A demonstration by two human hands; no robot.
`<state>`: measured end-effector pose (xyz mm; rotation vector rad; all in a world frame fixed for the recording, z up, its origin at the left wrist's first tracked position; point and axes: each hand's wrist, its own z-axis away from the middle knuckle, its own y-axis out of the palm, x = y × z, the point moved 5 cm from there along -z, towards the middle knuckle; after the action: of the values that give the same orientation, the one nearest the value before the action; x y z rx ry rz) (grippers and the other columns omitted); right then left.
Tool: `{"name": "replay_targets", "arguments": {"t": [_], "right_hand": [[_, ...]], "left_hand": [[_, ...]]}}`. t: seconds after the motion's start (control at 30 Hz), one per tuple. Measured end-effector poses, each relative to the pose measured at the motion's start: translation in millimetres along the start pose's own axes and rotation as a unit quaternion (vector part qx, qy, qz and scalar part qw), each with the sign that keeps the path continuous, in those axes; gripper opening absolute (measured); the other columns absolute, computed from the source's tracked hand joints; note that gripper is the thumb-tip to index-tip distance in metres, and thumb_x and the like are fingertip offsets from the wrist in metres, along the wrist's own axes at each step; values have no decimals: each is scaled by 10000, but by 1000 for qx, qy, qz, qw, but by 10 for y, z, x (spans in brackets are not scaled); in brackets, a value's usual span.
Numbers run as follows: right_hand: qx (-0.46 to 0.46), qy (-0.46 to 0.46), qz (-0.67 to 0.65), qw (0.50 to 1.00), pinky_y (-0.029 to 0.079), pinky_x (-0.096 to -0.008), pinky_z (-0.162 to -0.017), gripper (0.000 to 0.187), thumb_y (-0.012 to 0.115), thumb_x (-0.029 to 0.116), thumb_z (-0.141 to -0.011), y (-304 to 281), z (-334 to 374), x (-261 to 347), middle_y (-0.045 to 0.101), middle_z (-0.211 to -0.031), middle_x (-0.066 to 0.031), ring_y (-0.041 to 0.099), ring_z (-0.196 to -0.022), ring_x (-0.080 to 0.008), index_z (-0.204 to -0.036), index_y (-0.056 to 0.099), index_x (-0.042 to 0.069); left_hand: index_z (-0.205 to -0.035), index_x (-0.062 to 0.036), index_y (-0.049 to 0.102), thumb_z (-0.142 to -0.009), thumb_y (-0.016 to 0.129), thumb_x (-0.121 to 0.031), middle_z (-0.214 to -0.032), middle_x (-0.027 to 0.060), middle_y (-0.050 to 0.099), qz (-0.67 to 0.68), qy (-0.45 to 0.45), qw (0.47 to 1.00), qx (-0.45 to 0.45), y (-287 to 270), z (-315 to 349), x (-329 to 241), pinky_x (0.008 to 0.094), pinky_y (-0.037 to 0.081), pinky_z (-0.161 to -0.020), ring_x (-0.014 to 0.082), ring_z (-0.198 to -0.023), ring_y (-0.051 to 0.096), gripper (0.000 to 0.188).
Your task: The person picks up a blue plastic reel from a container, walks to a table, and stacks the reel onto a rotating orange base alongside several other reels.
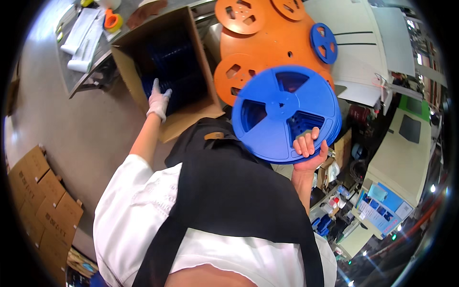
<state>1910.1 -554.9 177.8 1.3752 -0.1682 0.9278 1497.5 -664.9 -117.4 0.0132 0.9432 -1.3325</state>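
Note:
A stack of large blue plastic reels [267,138] faces me on the right, with three wedge-shaped openings in the front reel. My right hand [308,149] is bare and closed on the stack's lower right, its fingers hooked through an opening. On the left, my left hand [158,99] wears a whitish glove and reaches into an open cardboard box [128,71]. Its fingers are spread against dark blue reels [184,86] inside the box; its fingertips lie at the nearest reels. Shadow hides the deeper part of the box.
Behind the stack stands an orange machine plate [282,50] carrying orange discs [239,16] and a small blue reel [323,43]. A metal table [76,79] with papers and tape is at far left. Cartons [45,210] are piled lower left; a beige machine [401,158] stands right.

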Motion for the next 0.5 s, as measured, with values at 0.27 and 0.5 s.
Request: {"name": "replay_targets", "arguments": {"t": [0.27, 0.5], "right_hand": [[128, -13, -100, 987, 382, -218, -454, 309, 643, 335, -874, 205, 15, 183, 472, -508, 43, 475, -429, -63, -824, 428, 118], [157, 9, -116, 981, 379, -229, -443, 276, 631, 245, -891, 355, -93, 185, 489, -535, 12, 483, -429, -84, -822, 403, 105]], "left_hand": [[-1183, -144, 548, -645, 735, -141, -1285, 174, 488, -203, 634, 745, -49, 75, 1713, -1670, 521, 363, -1050, 408, -1229, 442, 570], [-1051, -107, 538, -667, 655, -203, -1238, 176, 522, -175, 761, 621, 74, 204, 2055, -1954, 542, 382, -1026, 388, -1189, 490, 414]]}}
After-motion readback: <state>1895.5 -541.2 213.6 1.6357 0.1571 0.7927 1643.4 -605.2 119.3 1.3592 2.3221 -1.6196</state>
